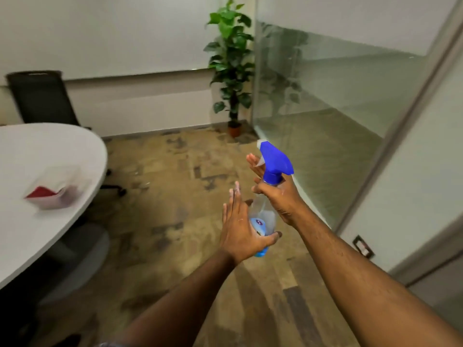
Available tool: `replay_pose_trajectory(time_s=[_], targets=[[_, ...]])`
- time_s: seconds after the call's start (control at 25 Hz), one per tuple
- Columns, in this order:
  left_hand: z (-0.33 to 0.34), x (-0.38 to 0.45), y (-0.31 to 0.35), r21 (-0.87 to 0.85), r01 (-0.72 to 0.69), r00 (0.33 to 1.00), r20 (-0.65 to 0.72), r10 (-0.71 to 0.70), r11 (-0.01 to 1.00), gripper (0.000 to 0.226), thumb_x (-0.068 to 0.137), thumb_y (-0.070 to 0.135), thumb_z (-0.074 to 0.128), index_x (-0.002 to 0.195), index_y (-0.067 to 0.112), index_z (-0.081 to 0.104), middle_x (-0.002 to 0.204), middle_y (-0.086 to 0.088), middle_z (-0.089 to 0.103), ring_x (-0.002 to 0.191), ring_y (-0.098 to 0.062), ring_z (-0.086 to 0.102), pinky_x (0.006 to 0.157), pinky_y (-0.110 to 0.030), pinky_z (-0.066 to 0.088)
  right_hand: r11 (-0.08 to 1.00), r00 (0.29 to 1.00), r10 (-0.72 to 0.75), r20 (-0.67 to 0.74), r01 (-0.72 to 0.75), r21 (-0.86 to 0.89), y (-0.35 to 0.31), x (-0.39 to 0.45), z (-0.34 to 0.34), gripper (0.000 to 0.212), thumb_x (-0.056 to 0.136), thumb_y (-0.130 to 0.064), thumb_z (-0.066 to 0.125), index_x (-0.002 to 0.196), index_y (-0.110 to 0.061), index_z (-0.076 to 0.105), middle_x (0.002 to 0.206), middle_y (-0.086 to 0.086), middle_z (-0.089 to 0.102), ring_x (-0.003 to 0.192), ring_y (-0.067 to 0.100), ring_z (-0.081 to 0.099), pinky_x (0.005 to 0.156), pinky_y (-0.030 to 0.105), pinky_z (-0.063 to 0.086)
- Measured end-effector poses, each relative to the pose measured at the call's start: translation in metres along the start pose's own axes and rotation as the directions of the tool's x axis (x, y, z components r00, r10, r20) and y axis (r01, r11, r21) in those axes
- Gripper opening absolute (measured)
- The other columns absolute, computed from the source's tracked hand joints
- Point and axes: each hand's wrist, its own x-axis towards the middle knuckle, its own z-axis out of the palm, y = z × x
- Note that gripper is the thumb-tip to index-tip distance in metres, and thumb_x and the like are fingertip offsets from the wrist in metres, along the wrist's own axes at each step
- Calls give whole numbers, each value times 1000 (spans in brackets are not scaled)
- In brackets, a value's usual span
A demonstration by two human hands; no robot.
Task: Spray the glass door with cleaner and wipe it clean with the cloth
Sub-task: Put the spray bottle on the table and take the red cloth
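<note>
A clear spray bottle (265, 214) with a blue trigger head and a little blue liquid is upright in front of me. My right hand (280, 196) grips its neck, with fingers reaching toward the trigger. My left hand (240, 229) supports the bottle's lower body, thumb under it and fingers stretched out flat. The glass panel (325, 96) stands to the right, with a frosted upper band and a metal frame. No cloth is clearly visible; a blurred red and white object (52, 194) lies on the table.
A round white table (37, 151) fills the left side, with a black chair (42, 96) behind it. A potted plant (231, 63) stands in the corner beside the glass. Patterned carpet floor (175, 184) lies between the table and the glass.
</note>
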Motion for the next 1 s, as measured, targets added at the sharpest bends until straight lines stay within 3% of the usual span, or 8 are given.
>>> replay_pose_trajectory(time_s=[0.16, 0.28, 0.36, 0.4, 0.56, 0.68, 0.8, 1.0], targets=[[-71, -2, -78, 49, 91, 992, -92, -87, 995, 128, 63, 70, 73, 156, 16, 5, 162, 6, -24, 149, -13, -19, 123, -50, 2, 1000, 992, -2, 122, 0, 18, 9, 49, 109, 64, 67, 0, 57, 127, -23, 58, 138, -7, 59, 128, 5, 53, 100, 29, 49], [-133, -2, -151, 73, 116, 981, -166, -103, 991, 117, 66, 67, 74, 152, 19, 12, 165, -2, -15, 152, -20, -12, 122, -52, 5, 1000, 978, 2, 209, 3, -26, 14, 81, 202, 66, 70, 1, 59, 133, -19, 56, 139, -6, 59, 128, 4, 53, 106, 34, 45], [-216, -8, -251, 56, 238, 936, -280, -213, 970, 113, 67, 65, 75, 150, 20, 15, 166, -5, -12, 153, -23, -9, 122, -53, 6, 998, 935, 32, 353, -11, -63, 27, 123, 329, 65, 73, 3, 59, 135, -16, 55, 138, -6, 59, 127, 3, 54, 104, 34, 48], [-235, -7, -273, 74, 256, 929, -294, -225, 964, 114, 67, 65, 76, 151, 17, 16, 166, -6, -11, 153, -23, -8, 122, -53, 6, 998, 918, 18, 396, 7, -62, 28, 130, 354, 64, 74, 5, 60, 135, -15, 55, 138, -6, 59, 127, 4, 54, 104, 35, 48], [-234, 8, -268, 109, 181, 967, -201, -157, 977, 117, 65, 68, 76, 151, 8, 23, 166, -8, -8, 153, -23, -6, 122, -55, 9, 999, 960, 10, 279, 4, -51, 29, 146, 348, 58, 77, 6, 60, 131, -13, 55, 137, 4, 60, 127, 16, 56, 101, 39, 50], [-268, 9, -318, 96, 228, 938, -288, -192, 969, 114, 64, 73, 70, 148, 9, 29, 166, -10, 0, 153, -25, 1, 120, -57, 16, 999, 936, 8, 351, 8, -43, 38, 169, 402, 48, 79, 7, 61, 125, -9, 57, 131, 15, 62, 123, 30, 58, 99, 46, 52], [-295, 10, -370, 115, 256, 909, -366, -199, 960, 112, 64, 77, 67, 149, 21, 21, 166, -9, 3, 153, -25, 6, 120, -56, 18, 999, 891, -13, 454, 30, -31, 43, 191, 456, 56, 82, 8, 61, 133, -11, 51, 138, 4, 58, 124, 19, 57, 101, 42, 51], [-314, 27, -430, 64, 380, 856, -402, -324, 923, 114, 61, 88, 60, 145, 44, -3, 167, 0, -2, 153, -22, 6, 120, -56, 19, 993, 833, 59, 551, 5, -114, 72, 242, 510, 52, 82, 8, 65, 131, -4, 50, 131, 20, 60, 120, 34, 58, 101, 55, 49]])
